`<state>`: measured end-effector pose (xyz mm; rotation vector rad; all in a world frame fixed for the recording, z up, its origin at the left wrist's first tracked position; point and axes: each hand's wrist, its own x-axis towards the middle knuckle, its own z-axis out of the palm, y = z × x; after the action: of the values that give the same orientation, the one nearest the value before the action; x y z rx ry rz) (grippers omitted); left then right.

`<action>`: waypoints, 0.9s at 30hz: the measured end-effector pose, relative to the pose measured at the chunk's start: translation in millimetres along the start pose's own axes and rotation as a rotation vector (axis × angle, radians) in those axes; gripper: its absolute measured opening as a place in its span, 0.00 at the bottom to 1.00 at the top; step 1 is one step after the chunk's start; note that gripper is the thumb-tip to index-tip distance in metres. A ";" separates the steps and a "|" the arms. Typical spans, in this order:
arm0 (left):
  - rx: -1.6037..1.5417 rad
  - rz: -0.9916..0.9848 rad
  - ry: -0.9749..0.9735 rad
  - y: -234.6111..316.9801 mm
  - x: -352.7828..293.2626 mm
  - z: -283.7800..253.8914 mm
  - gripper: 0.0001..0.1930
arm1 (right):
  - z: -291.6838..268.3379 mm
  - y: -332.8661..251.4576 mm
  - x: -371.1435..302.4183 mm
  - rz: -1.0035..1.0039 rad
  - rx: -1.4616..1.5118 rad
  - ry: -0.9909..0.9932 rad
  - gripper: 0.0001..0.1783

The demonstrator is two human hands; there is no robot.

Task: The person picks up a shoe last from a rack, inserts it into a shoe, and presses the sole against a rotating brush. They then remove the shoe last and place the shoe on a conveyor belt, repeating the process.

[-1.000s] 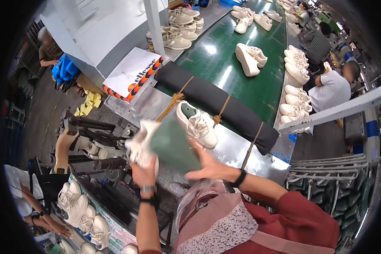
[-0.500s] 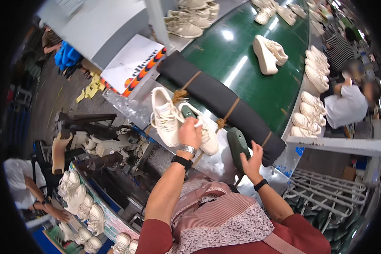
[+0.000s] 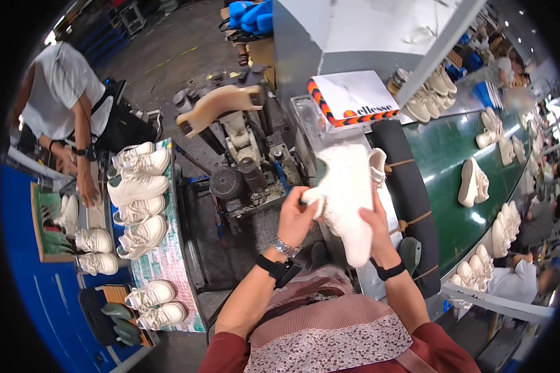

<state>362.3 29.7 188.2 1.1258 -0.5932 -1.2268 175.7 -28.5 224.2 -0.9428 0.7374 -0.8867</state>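
A cream lace-up sneaker [image 3: 348, 196] is held up in front of me between both hands, its toe pointing down toward my apron. My left hand [image 3: 297, 217] pinches the shoe's tongue at its left side. On the other side my right hand [image 3: 379, 227] grips the shoe near the toe, thumb pressed on it. Behind the held shoe, a second cream sneaker [image 3: 378, 163] shows only partly on the metal bench. A dark green shoe last [image 3: 410, 251] lies to the right of my right hand.
A white shoe box [image 3: 354, 99] sits at the bench's far end. A black padded roll [image 3: 392, 174] borders the green conveyor [image 3: 451, 199], which carries sneakers. A machine [image 3: 239, 149] stands ahead-left. At far left, a co-worker [image 3: 68, 93] stands by a rack of sneakers [image 3: 140, 193].
My view has swung left. The right hand has left the green last and now grips a sneaker with the left hand. That shoe has been lifted off the bench.
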 end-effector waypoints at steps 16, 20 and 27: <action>-0.536 0.118 0.368 -8.4 21.9 -95.5 0.12 | 145.8 18.0 59.9 -0.426 -1.228 -0.180 0.50; -0.490 0.082 0.375 -14.0 22.0 -102.7 0.12 | 150.4 24.4 64.3 -0.602 -1.200 -0.162 0.50; -0.907 -0.066 0.233 -20.2 18.3 -94.3 0.23 | 210.1 6.0 70.0 -0.396 -1.616 -0.253 0.54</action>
<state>439.9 46.4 130.4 0.4957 0.1938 -1.1978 385.4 -12.7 294.0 -2.6335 1.0194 -0.3148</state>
